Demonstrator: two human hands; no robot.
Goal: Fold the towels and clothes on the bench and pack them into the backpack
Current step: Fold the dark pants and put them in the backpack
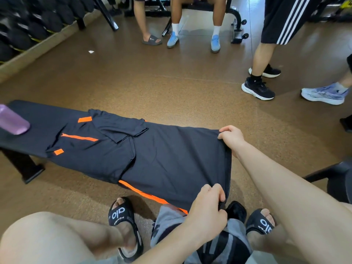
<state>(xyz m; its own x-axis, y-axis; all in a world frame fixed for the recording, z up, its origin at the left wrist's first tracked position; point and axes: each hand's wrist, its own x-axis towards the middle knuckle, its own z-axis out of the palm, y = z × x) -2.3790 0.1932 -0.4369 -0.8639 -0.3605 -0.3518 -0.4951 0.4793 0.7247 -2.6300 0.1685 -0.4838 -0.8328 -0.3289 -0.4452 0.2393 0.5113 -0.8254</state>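
Gripping garment (177,159) w/ both hands.

We see a black padded tabletop (38,119) running from the left edge toward the middle of the frame, its black leg (22,166) standing on the brown speckled floor (171,88). A dark garment with orange stripes (156,159) lies spread along it, overhanging its near edge. A purple bottle (12,120) rests at its far left end.
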